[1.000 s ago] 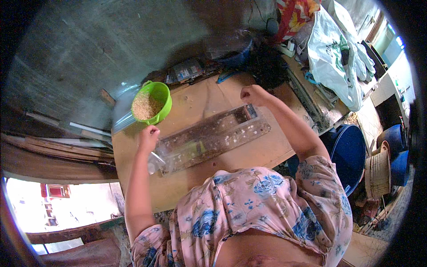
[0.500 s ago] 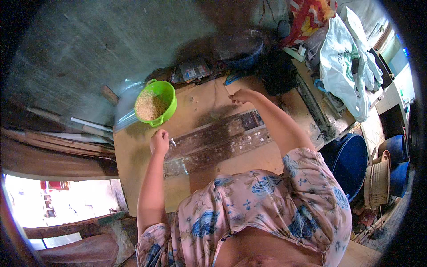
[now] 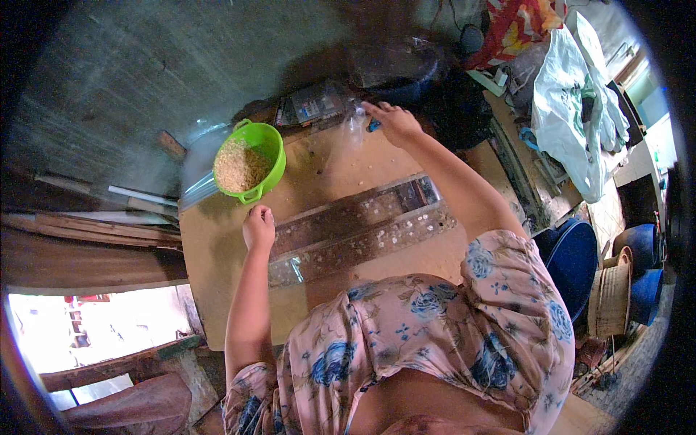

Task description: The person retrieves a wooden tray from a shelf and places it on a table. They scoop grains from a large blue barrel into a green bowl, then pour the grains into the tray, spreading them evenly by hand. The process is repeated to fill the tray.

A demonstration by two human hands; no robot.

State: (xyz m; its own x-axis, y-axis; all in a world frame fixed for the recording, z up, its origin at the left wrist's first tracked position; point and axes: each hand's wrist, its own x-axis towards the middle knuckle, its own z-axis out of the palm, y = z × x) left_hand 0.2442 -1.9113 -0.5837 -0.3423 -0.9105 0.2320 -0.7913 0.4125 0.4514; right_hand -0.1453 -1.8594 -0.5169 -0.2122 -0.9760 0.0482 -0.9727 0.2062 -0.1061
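My left hand (image 3: 259, 228) is closed just below a green plastic basin (image 3: 272, 163), over the table's left part. Whatever its fingers hold, if anything, is hidden. A heap of pale, grain-like flakes (image 3: 241, 168) fills much of the basin, which tilts toward me. At the far side of the table, my right hand (image 3: 397, 125) has its fingers stretched out and apart. A thin clear plastic bag (image 3: 353, 130) is beside its fingertips; whether they touch cannot be told. Under that hand shows a small blue thing (image 3: 374, 125).
Dark worn boards (image 3: 348, 221) cross the tan table (image 3: 312, 312). Flat dark packages (image 3: 308, 106) lie against the wall. To the right hang white plastic bags (image 3: 565, 109), above a blue barrel (image 3: 569, 268) and a woven basket (image 3: 609, 297). Wooden planks (image 3: 109, 235) line the left.
My right hand has moved away toward the wall, and its fingers have spread. The clear bag now shows beside it. A shiny bit next to my left hand no longer shows there.
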